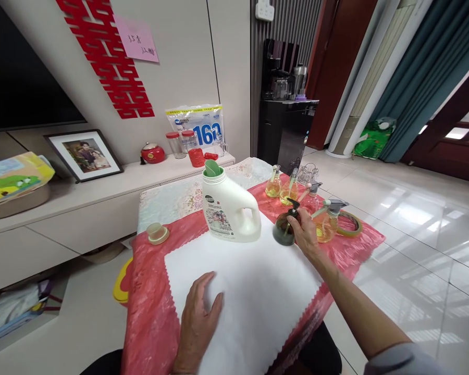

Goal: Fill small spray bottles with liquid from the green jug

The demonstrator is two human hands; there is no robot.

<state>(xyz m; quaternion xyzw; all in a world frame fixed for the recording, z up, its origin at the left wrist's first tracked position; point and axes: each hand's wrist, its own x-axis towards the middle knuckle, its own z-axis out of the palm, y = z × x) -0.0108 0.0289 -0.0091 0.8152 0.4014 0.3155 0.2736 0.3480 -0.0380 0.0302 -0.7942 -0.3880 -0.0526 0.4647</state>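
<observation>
My right hand [305, 229] grips the neck of a dark pump bottle [283, 230] at the right edge of a white cloth [250, 281]. Empty and with fingers apart, my left hand [201, 315] rests over the cloth's left part. Between and beyond my hands a large white detergent jug [229, 211] stands upright, its mouth uncapped and a green piece [212, 168] sitting in the opening. The pale cap [157, 233] lies to the left on the red plastic sheet [152, 291]. Just right of my right hand is a clear pump bottle with yellow liquid [326, 227].
More clear bottles with yellow liquid [273, 186] stand at the table's back right, near a roll of tape [352, 225]. Behind the table, a cabinet [128, 182] carries a framed photo [84, 155], a red pot [152, 153] and red-lidded jars [175, 145].
</observation>
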